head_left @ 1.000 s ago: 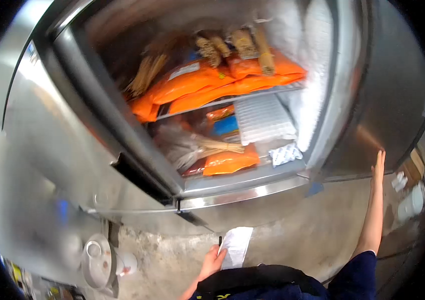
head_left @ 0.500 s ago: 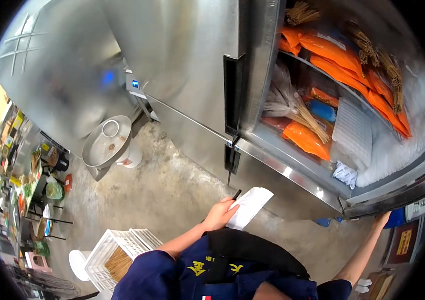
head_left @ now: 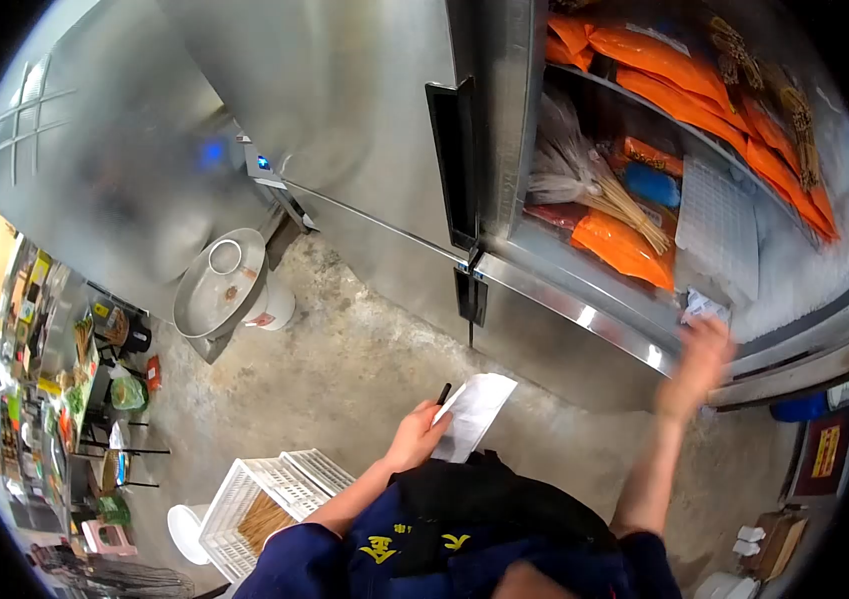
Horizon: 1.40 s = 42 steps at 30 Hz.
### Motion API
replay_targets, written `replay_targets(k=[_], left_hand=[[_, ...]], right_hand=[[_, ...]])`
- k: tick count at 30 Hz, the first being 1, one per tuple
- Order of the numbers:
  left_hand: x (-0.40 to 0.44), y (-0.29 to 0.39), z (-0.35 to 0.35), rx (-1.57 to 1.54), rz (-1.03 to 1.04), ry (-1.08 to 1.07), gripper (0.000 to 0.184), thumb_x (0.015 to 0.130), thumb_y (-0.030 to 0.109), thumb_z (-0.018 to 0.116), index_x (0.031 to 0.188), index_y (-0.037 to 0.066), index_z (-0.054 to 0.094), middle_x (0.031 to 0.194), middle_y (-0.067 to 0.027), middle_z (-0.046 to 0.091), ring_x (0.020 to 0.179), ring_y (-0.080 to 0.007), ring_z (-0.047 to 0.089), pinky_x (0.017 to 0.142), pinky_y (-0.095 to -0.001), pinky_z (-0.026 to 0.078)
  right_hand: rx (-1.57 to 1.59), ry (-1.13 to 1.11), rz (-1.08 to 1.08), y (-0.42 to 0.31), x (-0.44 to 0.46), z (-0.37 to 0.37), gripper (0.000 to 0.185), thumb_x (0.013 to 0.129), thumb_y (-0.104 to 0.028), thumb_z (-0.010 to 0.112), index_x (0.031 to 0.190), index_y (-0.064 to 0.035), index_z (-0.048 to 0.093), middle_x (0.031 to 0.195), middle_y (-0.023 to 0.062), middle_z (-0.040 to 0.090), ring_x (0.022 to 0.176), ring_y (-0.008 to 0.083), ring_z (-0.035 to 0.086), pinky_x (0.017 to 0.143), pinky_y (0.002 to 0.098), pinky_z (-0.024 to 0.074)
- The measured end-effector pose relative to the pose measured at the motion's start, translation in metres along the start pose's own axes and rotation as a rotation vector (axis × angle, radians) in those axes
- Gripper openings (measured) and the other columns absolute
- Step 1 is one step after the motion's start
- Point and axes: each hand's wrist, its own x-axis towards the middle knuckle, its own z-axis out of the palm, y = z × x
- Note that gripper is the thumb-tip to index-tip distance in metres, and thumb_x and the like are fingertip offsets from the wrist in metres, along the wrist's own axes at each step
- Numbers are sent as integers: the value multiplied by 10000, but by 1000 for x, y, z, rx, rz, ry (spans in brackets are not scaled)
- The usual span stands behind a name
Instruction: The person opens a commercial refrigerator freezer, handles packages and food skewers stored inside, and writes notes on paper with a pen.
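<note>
Off the grey metal door (head_left: 794, 383), the right hand (head_left: 696, 374) had shifted before the open stainless-steel cabinet (head_left: 514, 150), near a small white printed packet (head_left: 706, 302); blur hid whether its fingers gripped. Farther left before the cabinet, the left hand (head_left: 417, 437) clasped a white paper sheet (head_left: 476, 414) and slim black pen (head_left: 443, 393). Paper seemed light, limp, best pinched at its margin. Cabinet's metal sill (head_left: 584, 316) lay close to the right hand; concrete floor (head_left: 345, 389) gave the left room.

There on your dark clothing (head_left: 504, 504), you're showing a yellow 金 character (head_left: 379, 548); over on the dark-red panel (head_left: 802, 474), yellow lettering (head_left: 825, 452) stays too small to read.
</note>
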Motion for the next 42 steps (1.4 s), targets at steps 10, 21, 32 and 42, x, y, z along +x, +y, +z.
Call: replay_targets(k=[10,21,32,42], left_hand=[[-30,-47,-65,-103,26,100,223,888,181,492,910,-27,569,864,-155,515,798,-298,528,721,-333,419],[-68,-186,-210,-219,-184,370,180,891,140,526,952,-19,585,800,5,548,750,-81,490,691,-229,397],[-101,-216,-244,-1052,-308,965,273,865,144,478,1043,-60,512,918,-147,605,806,-274,623,715,-393,519],[-148,-215,-230,-1013,-312,1178,328,889,205,449,1111,-31,498,990,-136,591,881,-279,597,798,-410,477]], right_hand=[[-27,-580,-139,-58,-12,292,602,839,-310,578,1277,27,339,1255,225,422,1148,339,439,936,412,375],[-121,-198,116,-90,-82,350,598,818,-324,609,1183,96,389,1196,248,444,1094,332,457,924,385,359],[312,-1072,-631,-237,-176,286,367,783,-186,606,1134,-86,564,1128,104,591,925,230,622,727,319,527],[393,-1148,-826,-251,-207,512,701,787,-222,601,1364,-14,261,1447,196,168,1337,348,182,1065,430,237]])
